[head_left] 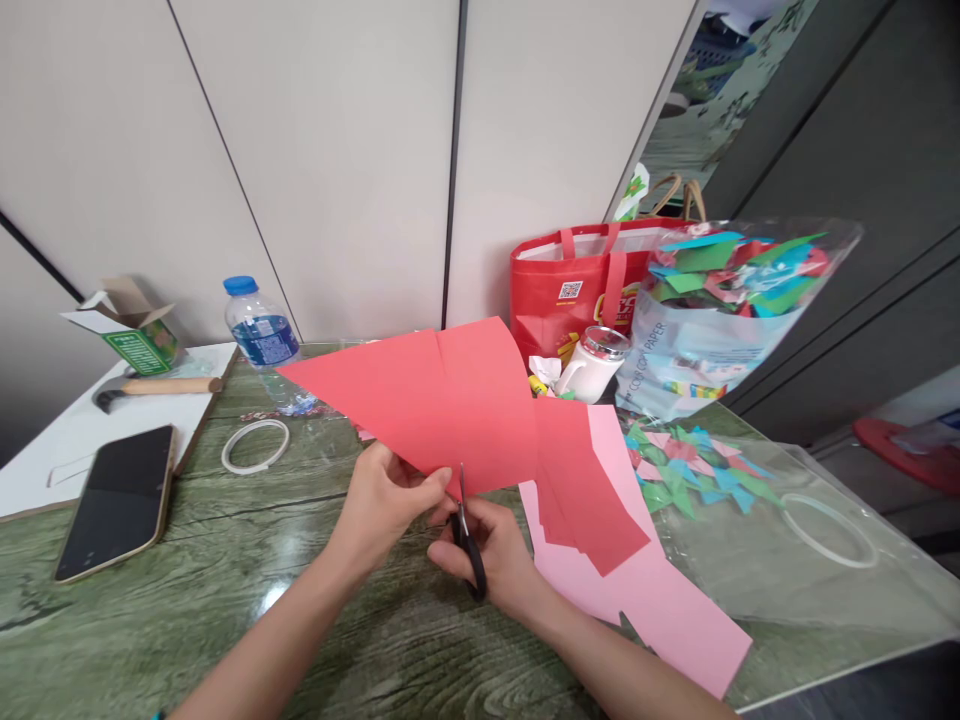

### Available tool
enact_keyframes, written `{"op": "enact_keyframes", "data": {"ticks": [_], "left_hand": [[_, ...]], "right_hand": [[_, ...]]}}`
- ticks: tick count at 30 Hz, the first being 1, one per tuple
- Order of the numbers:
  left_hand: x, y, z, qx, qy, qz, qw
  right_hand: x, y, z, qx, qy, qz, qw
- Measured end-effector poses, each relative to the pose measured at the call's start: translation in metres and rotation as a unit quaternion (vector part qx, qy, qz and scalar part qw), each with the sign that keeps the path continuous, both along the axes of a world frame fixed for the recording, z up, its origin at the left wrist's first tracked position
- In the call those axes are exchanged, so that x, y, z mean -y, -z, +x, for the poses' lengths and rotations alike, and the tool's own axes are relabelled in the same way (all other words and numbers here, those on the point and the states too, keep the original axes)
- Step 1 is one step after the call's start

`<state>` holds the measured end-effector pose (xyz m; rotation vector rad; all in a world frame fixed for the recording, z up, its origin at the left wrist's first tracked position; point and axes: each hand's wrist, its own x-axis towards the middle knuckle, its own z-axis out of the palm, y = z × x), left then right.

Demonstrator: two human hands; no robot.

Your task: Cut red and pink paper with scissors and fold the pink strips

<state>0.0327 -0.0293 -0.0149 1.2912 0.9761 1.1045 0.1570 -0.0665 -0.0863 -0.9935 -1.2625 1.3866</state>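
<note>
Hands (506,560) at red paper (442,405) edge

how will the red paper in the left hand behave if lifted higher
The red paper is probably fairly stiff: the left hand pinches its lower edge, yet the far side barely droops. It looks thin, so likely light. It may flex somewhat, as its right edge looks curved.

paper sheet (472,410): red | scissor handles (474,568): black | tabletop (217,560): green, wood-grained | bottle cap (241,286): blue | mug (590,375): white
</note>
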Motion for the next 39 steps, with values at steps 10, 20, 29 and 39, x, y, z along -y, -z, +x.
{"op": "enact_keyframes", "data": {"ticks": [10,20,29,39], "left_hand": [[0.0,-0.001,0.001,0.005,-0.006,-0.009,1.0],[-0.003,-0.007,-0.007,0.021,-0.022,-0.014,0.999],[-0.003,-0.003,-0.009,-0.093,-0.038,0.051,0.994],[-0.002,-0.008,-0.008,-0.101,-0.017,0.046,0.994]], "right_hand": [[0.0,0.005,-0.002,0.0,0.02,-0.026,0.999],[0.0,0.003,-0.002,0.002,0.018,-0.046,0.999],[-0.002,-0.006,0.002,-0.052,-0.031,-0.038,0.997],[-0.002,-0.01,0.002,-0.02,-0.028,-0.041,0.999]]}}
